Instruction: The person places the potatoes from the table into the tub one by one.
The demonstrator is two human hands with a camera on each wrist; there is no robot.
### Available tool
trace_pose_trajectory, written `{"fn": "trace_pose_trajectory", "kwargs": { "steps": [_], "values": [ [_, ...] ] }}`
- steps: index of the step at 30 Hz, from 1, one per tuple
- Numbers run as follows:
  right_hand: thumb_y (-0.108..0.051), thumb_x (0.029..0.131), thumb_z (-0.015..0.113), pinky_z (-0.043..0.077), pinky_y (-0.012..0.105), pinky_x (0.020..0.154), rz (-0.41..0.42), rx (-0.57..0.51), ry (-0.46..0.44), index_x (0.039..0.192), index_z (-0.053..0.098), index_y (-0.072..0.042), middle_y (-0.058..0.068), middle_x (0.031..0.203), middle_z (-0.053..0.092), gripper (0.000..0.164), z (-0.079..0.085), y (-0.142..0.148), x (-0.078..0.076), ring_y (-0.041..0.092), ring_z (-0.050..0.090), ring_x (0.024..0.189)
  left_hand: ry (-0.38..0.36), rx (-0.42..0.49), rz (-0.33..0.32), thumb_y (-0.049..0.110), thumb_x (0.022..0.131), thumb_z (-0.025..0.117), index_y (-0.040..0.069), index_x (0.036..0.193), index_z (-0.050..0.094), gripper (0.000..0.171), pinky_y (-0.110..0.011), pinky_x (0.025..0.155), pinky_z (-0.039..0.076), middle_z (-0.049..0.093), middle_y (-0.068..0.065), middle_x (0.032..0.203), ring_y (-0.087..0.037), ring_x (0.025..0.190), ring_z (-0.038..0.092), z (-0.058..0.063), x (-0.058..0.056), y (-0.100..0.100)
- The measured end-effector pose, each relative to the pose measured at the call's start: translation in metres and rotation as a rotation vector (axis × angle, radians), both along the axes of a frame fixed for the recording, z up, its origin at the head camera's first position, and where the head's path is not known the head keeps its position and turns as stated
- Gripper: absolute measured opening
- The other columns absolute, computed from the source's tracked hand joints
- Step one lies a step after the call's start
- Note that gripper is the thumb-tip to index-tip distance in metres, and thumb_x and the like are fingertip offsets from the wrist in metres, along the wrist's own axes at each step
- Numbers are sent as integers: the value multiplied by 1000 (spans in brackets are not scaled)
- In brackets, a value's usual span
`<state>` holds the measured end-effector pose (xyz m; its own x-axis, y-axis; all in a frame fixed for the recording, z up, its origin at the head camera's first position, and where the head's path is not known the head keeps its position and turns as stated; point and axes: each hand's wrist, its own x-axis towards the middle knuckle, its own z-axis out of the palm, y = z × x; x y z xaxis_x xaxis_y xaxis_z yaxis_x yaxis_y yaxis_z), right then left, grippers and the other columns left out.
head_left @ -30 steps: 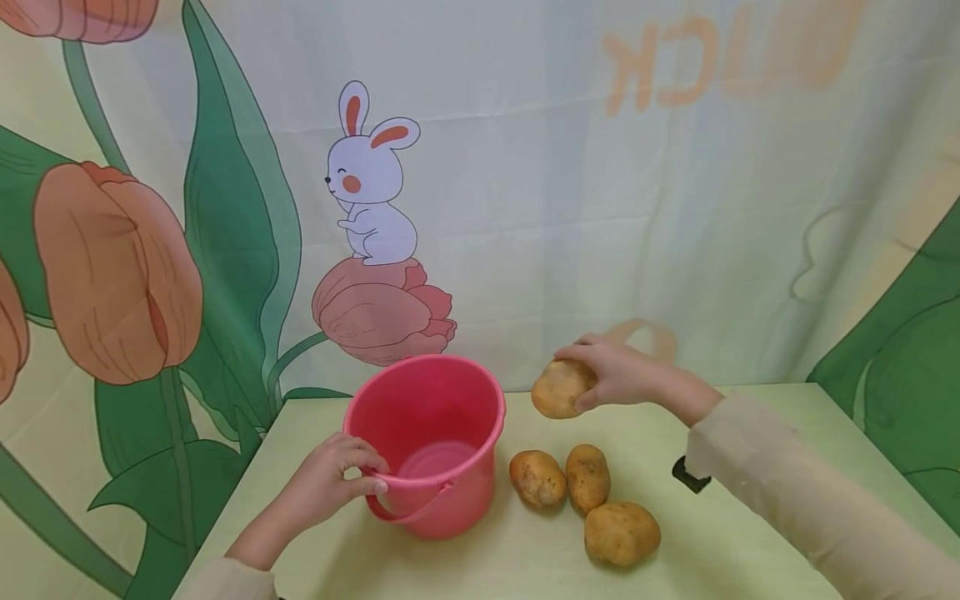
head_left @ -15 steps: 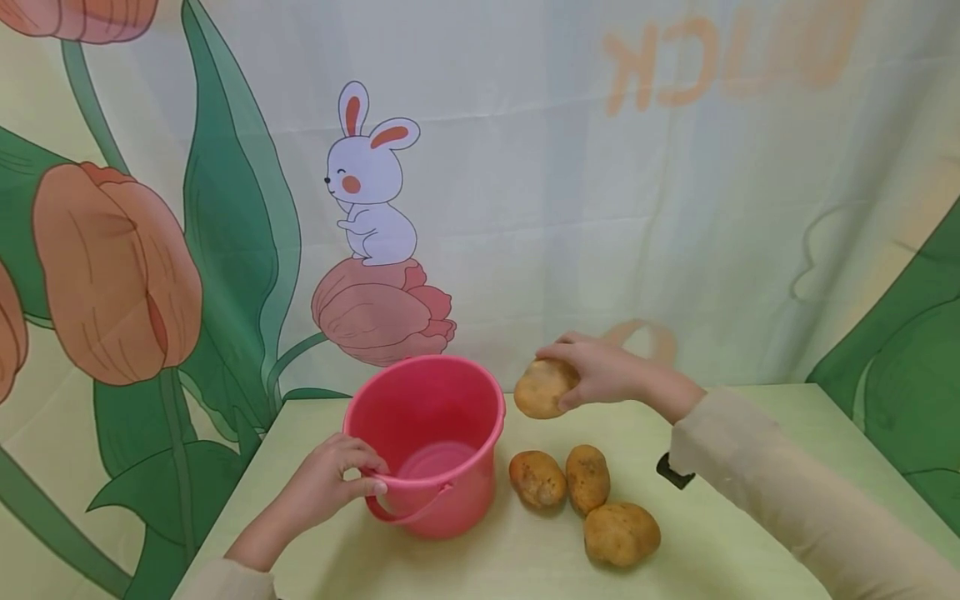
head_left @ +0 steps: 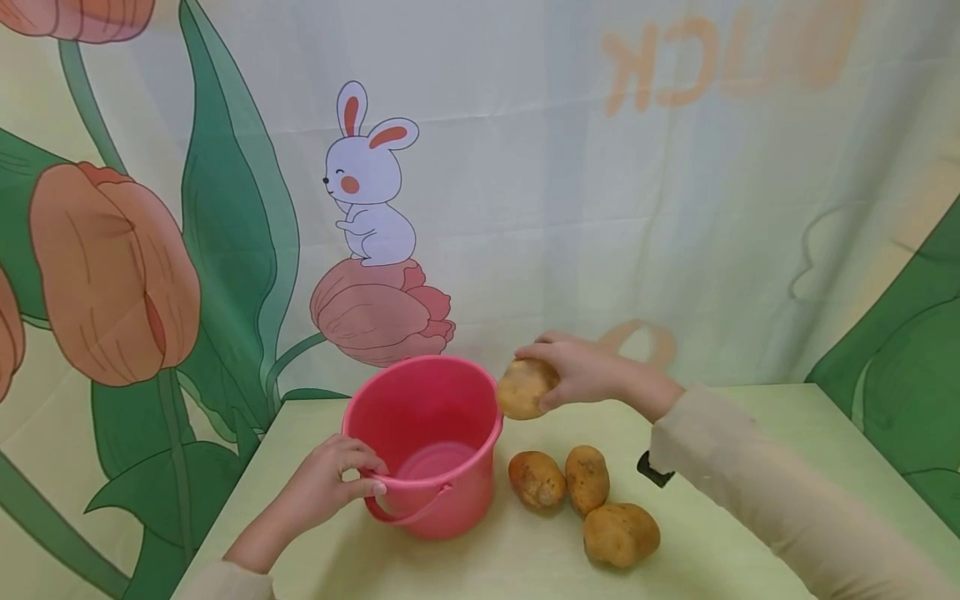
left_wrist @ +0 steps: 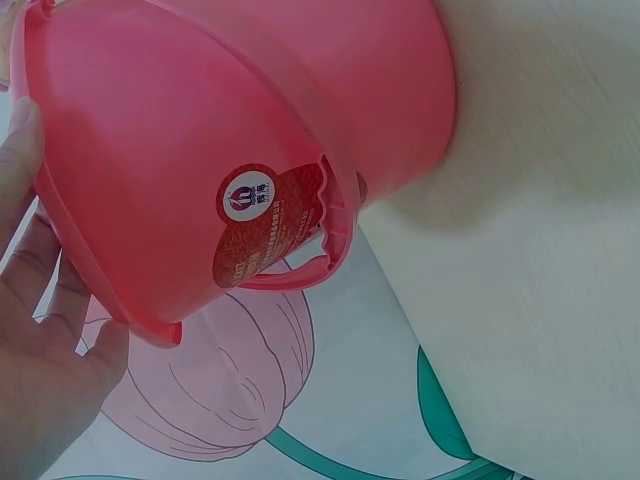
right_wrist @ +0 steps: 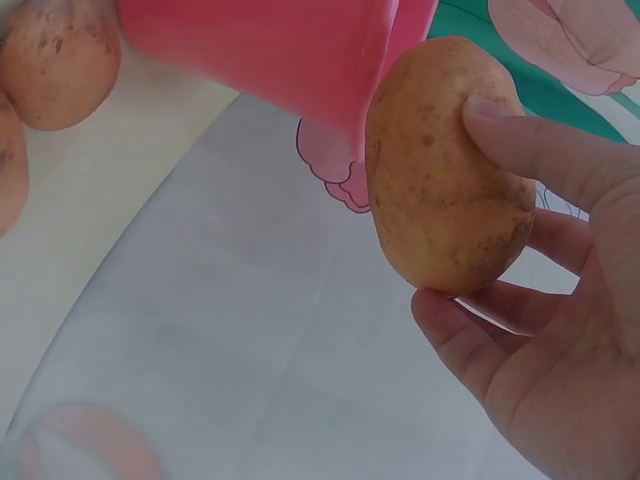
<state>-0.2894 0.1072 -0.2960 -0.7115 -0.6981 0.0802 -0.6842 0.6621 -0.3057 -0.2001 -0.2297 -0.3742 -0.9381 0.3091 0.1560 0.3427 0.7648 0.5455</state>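
A pink plastic bucket (head_left: 457, 508) stands on the table, its mouth tilted toward the head camera and no potato visible inside. My left hand (head_left: 330, 475) grips the near left of its rim, thumb outside and fingers over the edge. In the left wrist view the bucket's wall bears a red label (left_wrist: 270, 225), with the handle hanging down beside it. My right hand (head_left: 577, 371) holds a potato (head_left: 525, 389) in the air, right at the bucket's right rim in the head view. Thumb and fingers wrap the potato (right_wrist: 445, 170) in the right wrist view.
Several things lie right of the bucket: one potato (head_left: 537, 481), a second potato (head_left: 588, 478) beside it, and a larger potato (head_left: 621, 534) nearer the front. Behind the pale green table (head_left: 742, 467) hangs a curtain (head_left: 525, 183) printed with tulips and a rabbit.
My right hand has carried the potato steadily left, from over the loose potatoes to the bucket's right rim. The left hand and the bucket have stayed in place.
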Motion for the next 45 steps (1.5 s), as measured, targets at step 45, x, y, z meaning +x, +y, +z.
{"fn": "trace_pose_trajectory", "kwargs": {
  "steps": [45],
  "values": [
    [-21,70,72,46,27,78,56,67,-18,124,50,-14,6,113,50,59,-3,-61,5,17,49,98,5,6,-2,31,68,73,23,82,68,17,-18,63,48,61,7,87,-17,92,49,0,1,-1]
  ]
}}
